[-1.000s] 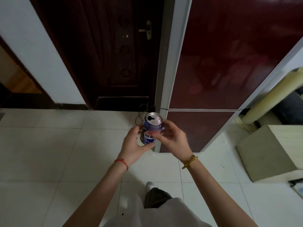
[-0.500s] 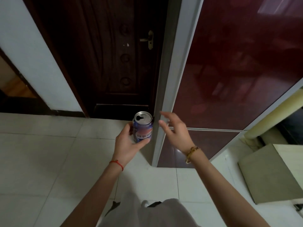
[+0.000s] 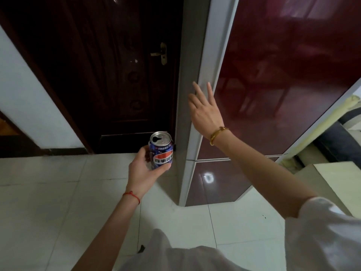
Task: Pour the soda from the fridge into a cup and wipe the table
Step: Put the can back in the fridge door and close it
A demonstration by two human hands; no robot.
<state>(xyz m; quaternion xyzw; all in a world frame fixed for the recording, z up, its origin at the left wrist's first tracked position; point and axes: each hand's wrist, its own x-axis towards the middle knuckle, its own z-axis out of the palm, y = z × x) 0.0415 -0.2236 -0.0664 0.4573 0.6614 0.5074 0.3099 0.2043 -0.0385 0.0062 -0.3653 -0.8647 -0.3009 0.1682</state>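
My left hand (image 3: 142,171) grips a blue soda can (image 3: 161,150) upright in front of me; its top is opened. My right hand (image 3: 205,109) is raised with straight, spread fingers at the left edge of the dark red fridge door (image 3: 283,75), fingertips at the door's pale side strip. Whether the fingertips touch the strip cannot be told. The fridge doors look closed. No cup or table is in view.
A dark wooden door (image 3: 109,75) with a brass handle (image 3: 163,53) stands left of the fridge. White tiled floor (image 3: 48,202) lies below. A pale box-like piece of furniture (image 3: 336,182) sits at the right edge, beside a rolled pale object (image 3: 332,118).
My right hand left the can and rose to the fridge door's edge. The left hand keeps the can, now lower and further left of the right hand. The view tilted upward.
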